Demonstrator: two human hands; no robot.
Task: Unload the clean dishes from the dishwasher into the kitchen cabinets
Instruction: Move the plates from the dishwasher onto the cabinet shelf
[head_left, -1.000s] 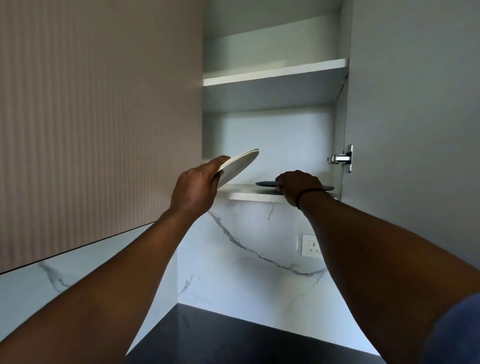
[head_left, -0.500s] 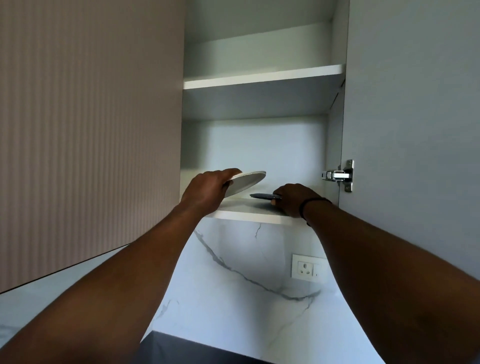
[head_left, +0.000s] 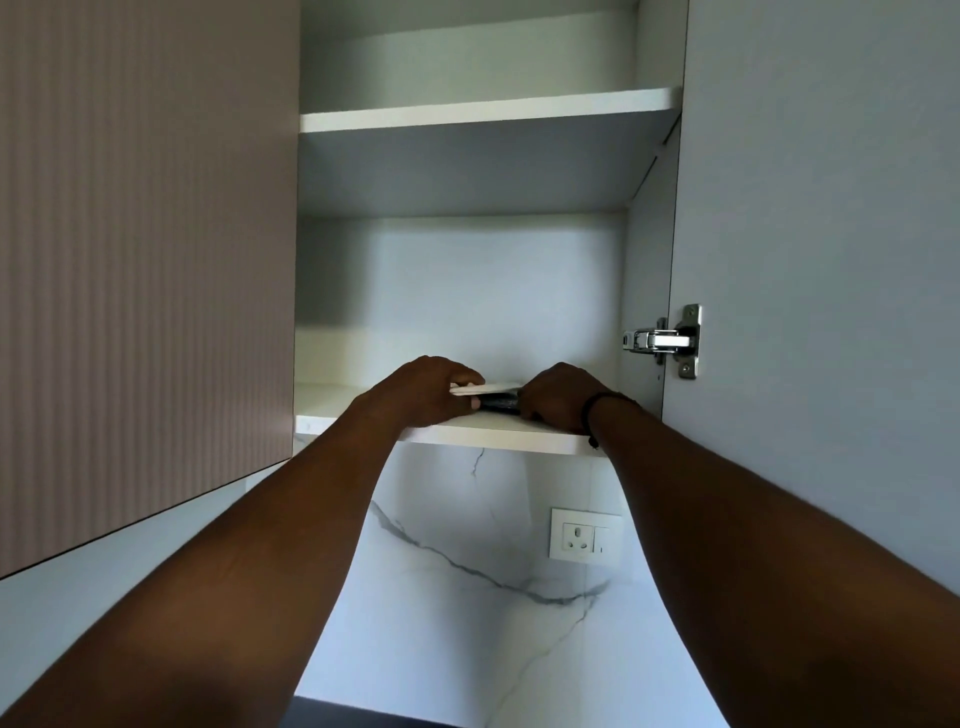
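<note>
Both my arms reach up into an open wall cabinet. My left hand (head_left: 421, 389) grips the left rim of a white plate (head_left: 485, 388), which lies nearly flat on top of a dark plate (head_left: 498, 402). The dark plate rests on the cabinet's bottom shelf (head_left: 493, 431). My right hand (head_left: 558, 397) holds the right side of the stacked plates, fingers curled over their edge. Only a thin strip of each plate shows between my hands.
The cabinet's upper shelf (head_left: 488, 111) is bare. The open cabinet door (head_left: 821, 260) with a metal hinge (head_left: 662, 340) stands at the right. A closed ribbed door (head_left: 145, 249) is at the left. A wall socket (head_left: 584, 535) sits on the marble backsplash below.
My left hand has lowered the tilted white plate until it lies flat on the dark plate. The view has tilted upward, showing more of the cabinet.
</note>
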